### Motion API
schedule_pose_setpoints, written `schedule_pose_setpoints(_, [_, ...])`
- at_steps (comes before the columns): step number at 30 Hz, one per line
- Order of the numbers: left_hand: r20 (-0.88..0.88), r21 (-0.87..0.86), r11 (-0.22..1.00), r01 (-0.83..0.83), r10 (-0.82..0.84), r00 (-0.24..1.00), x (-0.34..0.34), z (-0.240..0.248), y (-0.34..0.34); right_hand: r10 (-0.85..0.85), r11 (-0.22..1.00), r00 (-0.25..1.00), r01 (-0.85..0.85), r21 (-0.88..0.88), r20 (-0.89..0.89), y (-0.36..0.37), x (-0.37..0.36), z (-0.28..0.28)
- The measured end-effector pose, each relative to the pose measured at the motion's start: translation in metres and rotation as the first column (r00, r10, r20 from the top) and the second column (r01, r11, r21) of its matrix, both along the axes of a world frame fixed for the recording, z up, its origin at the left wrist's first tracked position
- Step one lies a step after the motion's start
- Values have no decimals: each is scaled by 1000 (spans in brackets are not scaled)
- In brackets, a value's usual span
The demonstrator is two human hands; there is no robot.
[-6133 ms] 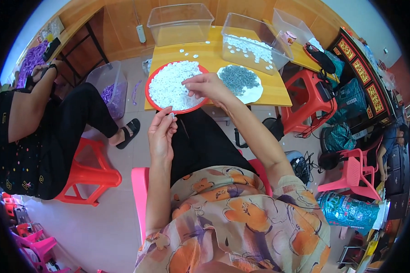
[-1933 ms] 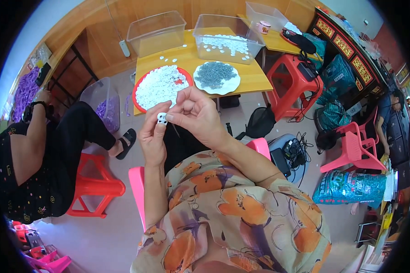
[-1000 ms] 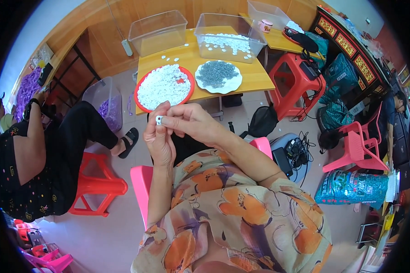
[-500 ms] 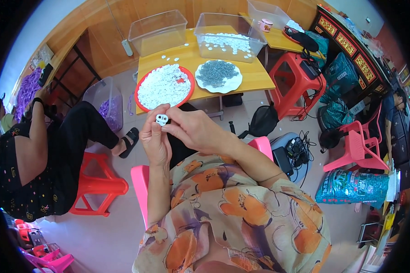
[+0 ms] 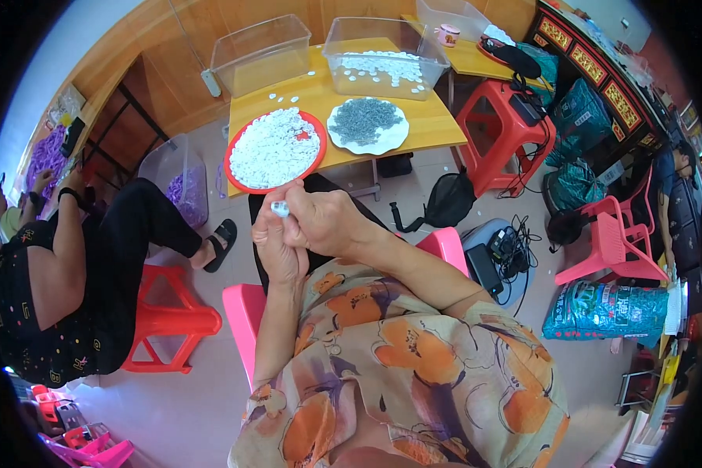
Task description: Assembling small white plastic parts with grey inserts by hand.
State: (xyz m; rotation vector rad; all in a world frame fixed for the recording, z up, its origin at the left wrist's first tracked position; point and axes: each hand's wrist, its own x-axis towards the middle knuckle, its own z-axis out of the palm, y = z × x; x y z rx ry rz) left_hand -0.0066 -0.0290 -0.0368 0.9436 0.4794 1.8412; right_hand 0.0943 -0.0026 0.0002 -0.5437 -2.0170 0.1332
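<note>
Piece (image 5: pixel 280 209), small, white, pinched between your left hand (image 5: pixel 278 256) and right hand (image 5: pixel 329 222), mid-frame; seemingly pressing step, next needing steady pinch.

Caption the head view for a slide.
Left hand and right hand hold a small white piece near a red tray of white parts.

Small white piece (image 5: pixel 280 208), one, hard-looking, smooth, with a faint bluish-grey cast. Held aloft, pinched at the meeting fingertips of left hand (image 5: pixel 278 248) and right hand (image 5: pixel 329 223). Upper end exposed, rounded; remainder covered by the fingers, so full outline and underside cannot be told. Visible part appears whole.
</note>
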Motion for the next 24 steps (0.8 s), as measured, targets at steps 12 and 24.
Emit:
schedule_pose_setpoints(12, [221,-58,998,-8,21,975,-5,-5,12,151,921,978,-191,-338,-142,2,-5,0])
schedule_pose_setpoints(24, [90,-31,1000,-3,6,996,-4,-8,12,144,844,952,-260,-469,-270,-1,0,6])
